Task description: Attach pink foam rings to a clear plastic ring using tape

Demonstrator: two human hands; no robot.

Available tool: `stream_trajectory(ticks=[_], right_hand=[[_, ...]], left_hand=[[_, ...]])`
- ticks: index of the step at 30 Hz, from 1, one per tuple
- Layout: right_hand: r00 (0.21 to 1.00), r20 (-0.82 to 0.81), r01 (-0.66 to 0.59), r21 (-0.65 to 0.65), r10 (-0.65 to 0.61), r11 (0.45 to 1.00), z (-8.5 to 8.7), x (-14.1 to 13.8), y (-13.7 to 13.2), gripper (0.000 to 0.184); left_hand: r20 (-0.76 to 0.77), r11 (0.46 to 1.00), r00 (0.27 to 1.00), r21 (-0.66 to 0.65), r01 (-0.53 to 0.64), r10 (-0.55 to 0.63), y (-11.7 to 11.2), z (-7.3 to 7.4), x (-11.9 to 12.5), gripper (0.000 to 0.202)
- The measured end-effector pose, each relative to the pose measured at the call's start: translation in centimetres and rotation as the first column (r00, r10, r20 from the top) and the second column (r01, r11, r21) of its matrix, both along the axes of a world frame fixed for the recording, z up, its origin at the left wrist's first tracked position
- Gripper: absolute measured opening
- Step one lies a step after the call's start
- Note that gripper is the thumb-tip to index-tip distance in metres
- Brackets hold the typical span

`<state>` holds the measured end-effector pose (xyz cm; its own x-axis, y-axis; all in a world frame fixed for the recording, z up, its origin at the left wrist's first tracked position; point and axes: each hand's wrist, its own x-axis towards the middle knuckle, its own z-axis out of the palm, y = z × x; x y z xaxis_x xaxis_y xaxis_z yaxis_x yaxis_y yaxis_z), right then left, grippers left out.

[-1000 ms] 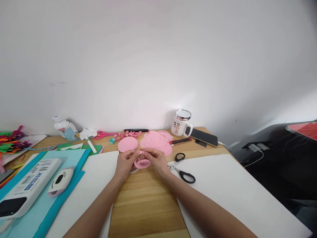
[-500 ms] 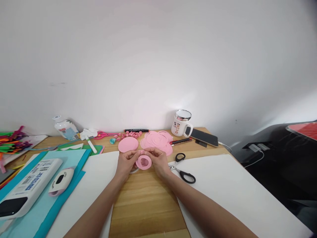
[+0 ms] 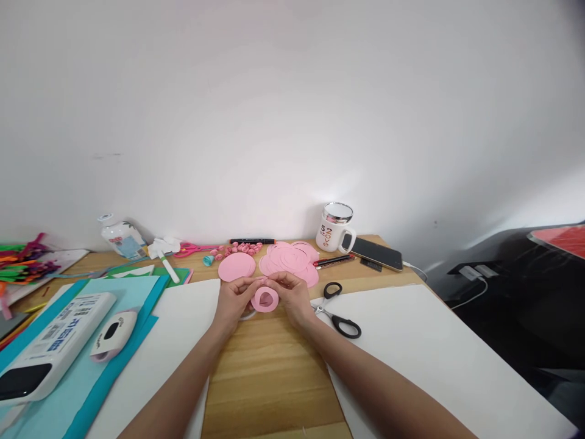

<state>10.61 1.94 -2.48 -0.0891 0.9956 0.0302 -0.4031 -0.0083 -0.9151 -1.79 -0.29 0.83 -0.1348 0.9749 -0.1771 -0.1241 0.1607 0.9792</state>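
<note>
Between my two hands hangs a curled pink paper strip (image 3: 273, 306), looped into a ring above the wooden tabletop (image 3: 269, 378). My left hand (image 3: 235, 300) pinches its upper left side with thumb and finger. On the upper right side, my right hand (image 3: 292, 299) grips it the same way. The fingertips of both hands nearly meet at the top of the loop. Just behind them lie a stack of pink paper circles (image 3: 236, 266) and a spread pile of pink circles (image 3: 287, 259). Black-handled scissors (image 3: 345, 327) rest right of my right hand, blades partly hidden.
Small pink paper rolls (image 3: 247, 249) and a black marker (image 3: 252, 241) lie near the wall. A white mug (image 3: 331, 235) stands beside a phone (image 3: 379, 255). White sheets (image 3: 425, 353) flank the wood. At left are a white power strip-like device (image 3: 59, 341) and a bottle (image 3: 121, 238).
The pink loop has turned and tightened slightly, and its opening looks a little smaller. Both hands stay in nearly the same place.
</note>
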Motion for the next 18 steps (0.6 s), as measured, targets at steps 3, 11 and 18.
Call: stream_trajectory(ticks=[3, 11, 18], right_hand=[[1.0, 0.016, 0.002, 0.002, -0.002, 1.0, 0.02, -0.06, -0.03, 0.022], [1.0, 0.003, -0.015, 0.008, 0.015, 1.0, 0.01, 0.03, 0.03, 0.024], [0.998, 0.046, 0.029, 0.019, -0.029, 0.999, 0.12, -0.01, -0.02, 0.023]], left_hand=[[-0.004, 1.0, 1.0, 0.005, 0.0, 0.0, 0.06, -0.08, -0.06, 0.033], [-0.015, 1.0, 1.0, 0.008, 0.01, -0.009, 0.16, -0.36, -0.2, 0.033], [0.018, 1.0, 1.0, 0.009, 0.023, -0.023, 0.05, -0.16, -0.07, 0.035]])
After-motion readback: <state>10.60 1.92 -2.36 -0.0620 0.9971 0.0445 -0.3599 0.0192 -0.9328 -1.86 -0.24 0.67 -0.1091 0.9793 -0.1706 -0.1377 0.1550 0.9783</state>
